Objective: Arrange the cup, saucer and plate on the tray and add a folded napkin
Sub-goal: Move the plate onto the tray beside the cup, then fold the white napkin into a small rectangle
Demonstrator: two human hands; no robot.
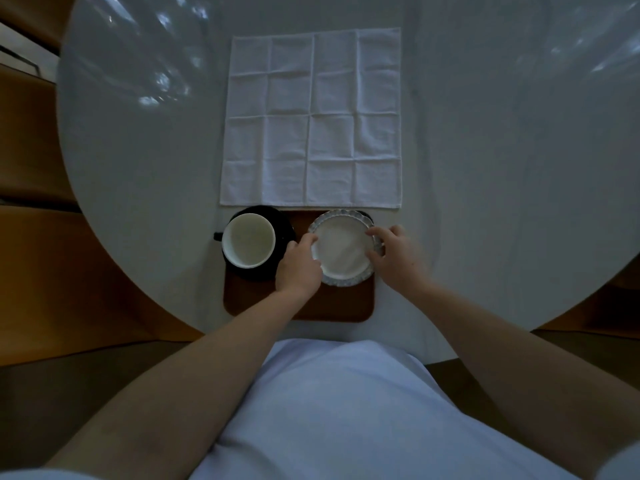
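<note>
Crockery is seen gathered on a brown tray (332, 306) in the lower middle of the head view, the tray lying on a round pale counter (485, 168) with its long axis running left to right across the frame. A white plate (343, 249) with a fluted rim is held over the right half of the tray, its near edge dipped slightly toward the viewer. The left hand (299, 268) is closed on the plate's left rim and the right hand (393, 252) on its right rim, so both hands are clamped on the plate, apart from each other by its width. Whether the plate already rests on the tray or is just above it cannot be told. On the left half a white cup (248, 244) stands upright on a dark saucer (280, 220), its mouth facing up and a dark handle pointing to the left edge of the frame. The saucer overhangs the tray's left and far edges slightly. Just beyond the tray an unfolded white napkin (311, 119) is spread flat, creased in a grid, its longer side running up the frame. Trouble is judged most likely from crowding: the left hand lies just beside the saucer and could nudge it, and the cup, further off the tray. The napkin's near hem could also be caught under the plate's far rim.
</note>
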